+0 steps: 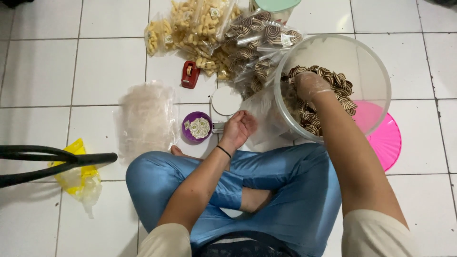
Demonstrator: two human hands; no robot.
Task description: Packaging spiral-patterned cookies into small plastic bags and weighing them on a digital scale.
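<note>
My right hand (309,85), in a thin clear plastic glove, reaches into a big clear plastic tub (376,71) tipped toward me and rests on the brown-and-white spiral snacks (340,85) inside. My left hand (239,127), bare with a black band at the wrist, pinches the edge of a clear plastic bag (259,112) held beside the tub's mouth. A small white kitchen scale (225,102) stands just left of that hand.
Packed bags of spiral snacks (262,35) and yellow stick snacks (190,28) are piled at the back. A red tape dispenser (190,74), a purple bowl of labels (197,127), a stack of clear bags (145,116), a pink lid (385,138) and a yellow bag (78,176) lie on the white tile floor.
</note>
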